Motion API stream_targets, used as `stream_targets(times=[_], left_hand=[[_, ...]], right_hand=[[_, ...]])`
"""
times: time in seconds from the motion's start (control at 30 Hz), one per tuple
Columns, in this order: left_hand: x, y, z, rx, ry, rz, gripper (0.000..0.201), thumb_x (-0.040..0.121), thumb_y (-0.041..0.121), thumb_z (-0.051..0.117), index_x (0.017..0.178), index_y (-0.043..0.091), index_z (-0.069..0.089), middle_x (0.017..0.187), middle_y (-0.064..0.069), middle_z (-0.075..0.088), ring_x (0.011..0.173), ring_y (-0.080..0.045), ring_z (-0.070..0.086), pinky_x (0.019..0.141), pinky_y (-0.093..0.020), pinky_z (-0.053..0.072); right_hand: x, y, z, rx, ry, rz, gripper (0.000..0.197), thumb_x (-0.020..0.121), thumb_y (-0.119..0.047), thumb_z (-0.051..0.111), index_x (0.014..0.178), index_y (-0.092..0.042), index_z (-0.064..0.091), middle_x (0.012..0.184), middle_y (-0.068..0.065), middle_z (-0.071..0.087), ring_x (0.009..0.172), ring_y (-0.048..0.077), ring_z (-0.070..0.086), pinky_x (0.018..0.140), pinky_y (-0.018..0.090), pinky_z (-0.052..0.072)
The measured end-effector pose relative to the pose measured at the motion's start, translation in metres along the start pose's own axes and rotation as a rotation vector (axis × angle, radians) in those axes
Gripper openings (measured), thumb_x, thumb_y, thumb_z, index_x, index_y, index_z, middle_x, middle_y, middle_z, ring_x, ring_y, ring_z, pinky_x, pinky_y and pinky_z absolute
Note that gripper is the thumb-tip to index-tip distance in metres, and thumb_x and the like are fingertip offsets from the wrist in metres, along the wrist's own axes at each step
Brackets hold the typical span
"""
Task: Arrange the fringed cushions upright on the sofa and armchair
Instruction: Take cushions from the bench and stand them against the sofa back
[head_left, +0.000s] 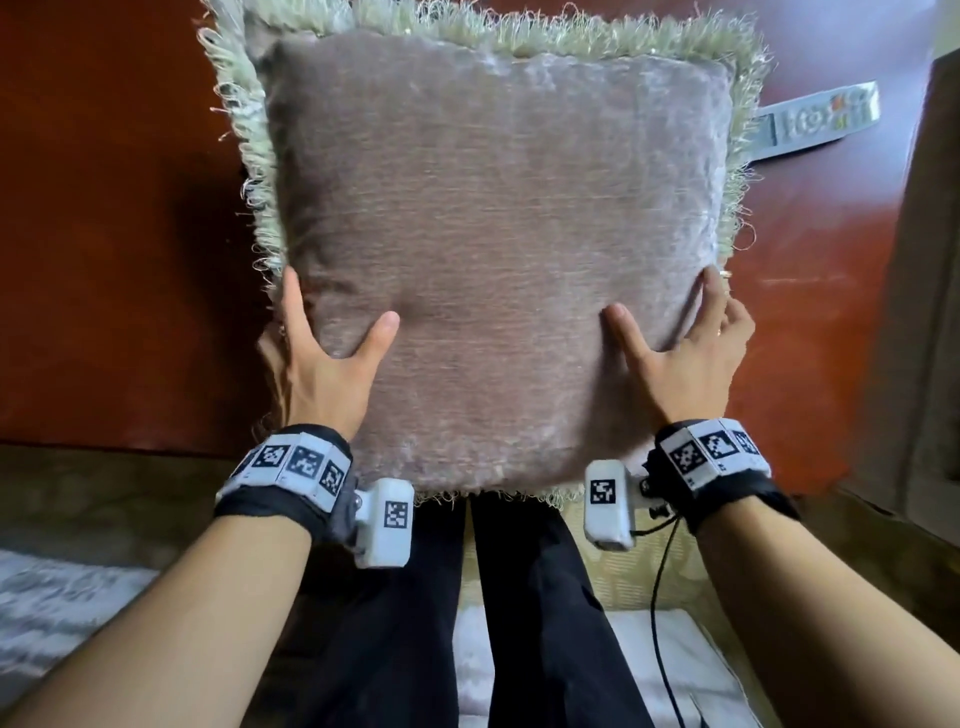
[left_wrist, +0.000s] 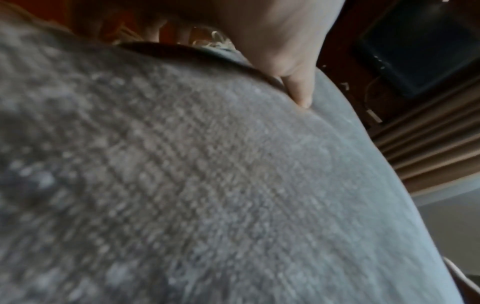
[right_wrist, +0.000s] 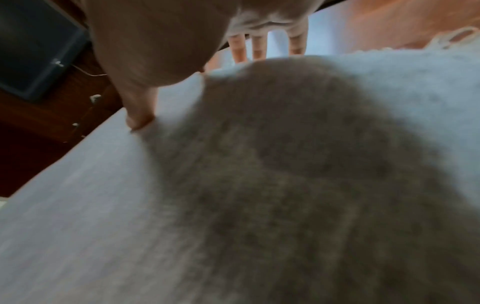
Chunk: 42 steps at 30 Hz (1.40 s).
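Note:
A square mauve-grey cushion (head_left: 493, 249) edged with a pale green fringe fills the middle of the head view, held flat out over a red-brown wooden table (head_left: 104, 234). My left hand (head_left: 332, 358) grips its near left edge, thumb on top and fingers tucked under the side. My right hand (head_left: 680, 353) grips the near right edge the same way. In the left wrist view the cushion fabric (left_wrist: 207, 185) fills the frame, with the thumb pressing into it. The right wrist view shows the blurred cushion (right_wrist: 259, 185) with my thumb on top and fingers past its edge.
A grey remote control (head_left: 826, 117) lies on the table, right of the cushion. My dark trouser legs (head_left: 415, 623) stand below. A patterned rug (head_left: 649, 571) covers the floor. A dark screen (left_wrist: 420, 45) and brown pleated curtains (left_wrist: 428, 148) show in the left wrist view.

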<state>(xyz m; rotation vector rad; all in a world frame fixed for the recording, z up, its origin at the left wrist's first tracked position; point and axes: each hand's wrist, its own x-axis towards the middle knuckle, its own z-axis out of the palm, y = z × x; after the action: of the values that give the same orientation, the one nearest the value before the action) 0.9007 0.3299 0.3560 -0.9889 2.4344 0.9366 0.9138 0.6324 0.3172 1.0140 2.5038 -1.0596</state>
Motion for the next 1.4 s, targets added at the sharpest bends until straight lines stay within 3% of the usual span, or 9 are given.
stream_targets(times=[0.13, 0.33, 0.53, 0.63, 0.83, 0.93, 1.03, 1.2, 1.4], left_hand=[[-0.002, -0.001, 0.003, -0.082, -0.074, -0.080, 0.105, 0.085, 0.059, 0.072, 0.164, 0.039, 0.006, 0.164, -0.003, 0.037, 0.145, -0.031, 0.041, 0.101, -0.025, 0.027], [-0.002, 0.009, 0.006, -0.118, -0.074, -0.034, 0.110, 0.073, 0.069, 0.071, 0.163, 0.028, 0.023, 0.162, -0.002, 0.042, 0.147, -0.024, 0.041, 0.113, -0.024, 0.028], [-0.015, 0.020, -0.002, -0.164, -0.051, 0.046, 0.064, 0.086, 0.042, 0.078, 0.142, 0.024, 0.056, 0.121, 0.012, 0.062, 0.109, -0.008, 0.058, 0.070, 0.008, 0.034], [-0.025, 0.033, -0.018, -0.180, -0.057, 0.082, 0.058, 0.084, 0.041, 0.080, 0.136, 0.023, 0.061, 0.116, 0.008, 0.067, 0.100, -0.007, 0.063, 0.069, 0.006, 0.038], [-0.050, 0.082, -0.057, -0.171, -0.066, 0.199, 0.048, 0.085, 0.036, 0.081, 0.127, 0.023, 0.063, 0.105, 0.009, 0.066, 0.081, 0.017, 0.054, 0.066, 0.002, 0.040], [-0.068, 0.117, -0.077, -0.173, -0.084, 0.299, 0.051, 0.086, 0.036, 0.080, 0.131, 0.018, 0.063, 0.109, 0.006, 0.064, 0.082, 0.000, 0.060, 0.069, -0.005, 0.042], [-0.083, 0.156, -0.096, -0.206, -0.122, 0.420, 0.061, 0.085, 0.042, 0.080, 0.136, 0.014, 0.061, 0.119, 0.002, 0.066, 0.104, -0.014, 0.061, 0.092, -0.022, 0.044], [-0.110, 0.208, -0.110, -0.185, -0.207, 0.647, 0.093, 0.065, 0.078, 0.071, 0.138, 0.020, 0.060, 0.129, -0.001, 0.070, 0.119, -0.020, 0.065, 0.109, -0.041, 0.048], [-0.177, 0.255, -0.104, -0.149, -0.389, 0.845, 0.070, 0.082, 0.058, 0.077, 0.139, 0.021, 0.060, 0.120, 0.011, 0.064, 0.108, -0.005, 0.057, 0.093, -0.015, 0.040]], right_hand=[[-0.003, 0.013, -0.003, 0.127, -0.096, 0.107, 0.124, 0.061, -0.079, 0.072, 0.161, -0.043, 0.008, 0.153, 0.014, 0.040, 0.140, 0.033, 0.043, 0.117, 0.043, 0.036], [0.006, 0.005, -0.007, 0.196, -0.146, 0.150, 0.119, 0.057, -0.082, 0.074, 0.155, -0.052, 0.014, 0.144, 0.003, 0.058, 0.126, 0.031, 0.059, 0.104, 0.037, 0.042], [-0.010, -0.007, -0.015, 0.284, -0.073, 0.074, 0.092, 0.067, -0.063, 0.086, 0.143, -0.041, 0.040, 0.109, -0.025, 0.061, 0.098, 0.005, 0.065, 0.095, 0.032, 0.050], [-0.022, -0.019, -0.032, 0.315, -0.041, 0.075, 0.087, 0.066, -0.060, 0.088, 0.138, -0.040, 0.044, 0.105, -0.029, 0.058, 0.094, -0.008, 0.058, 0.093, 0.030, 0.049], [-0.052, -0.048, -0.084, 0.384, 0.073, 0.072, 0.089, 0.061, -0.061, 0.090, 0.136, -0.044, 0.046, 0.108, -0.021, 0.065, 0.099, 0.009, 0.067, 0.096, 0.034, 0.053], [-0.070, -0.065, -0.121, 0.419, 0.165, 0.052, 0.091, 0.064, -0.058, 0.090, 0.141, -0.042, 0.045, 0.114, -0.016, 0.065, 0.102, 0.012, 0.064, 0.096, 0.031, 0.050], [-0.090, -0.079, -0.159, 0.449, 0.298, 0.045, 0.088, 0.065, -0.060, 0.088, 0.139, -0.043, 0.046, 0.112, -0.019, 0.065, 0.103, 0.011, 0.064, 0.097, 0.031, 0.051], [-0.139, -0.084, -0.219, 0.488, 0.549, 0.085, 0.088, 0.060, -0.070, 0.085, 0.136, -0.043, 0.047, 0.106, -0.018, 0.068, 0.103, 0.015, 0.068, 0.100, 0.036, 0.053], [-0.212, -0.059, -0.278, 0.520, 0.819, 0.156, 0.105, 0.054, -0.081, 0.079, 0.143, -0.035, 0.046, 0.116, -0.008, 0.069, 0.111, 0.022, 0.067, 0.104, 0.042, 0.053]])
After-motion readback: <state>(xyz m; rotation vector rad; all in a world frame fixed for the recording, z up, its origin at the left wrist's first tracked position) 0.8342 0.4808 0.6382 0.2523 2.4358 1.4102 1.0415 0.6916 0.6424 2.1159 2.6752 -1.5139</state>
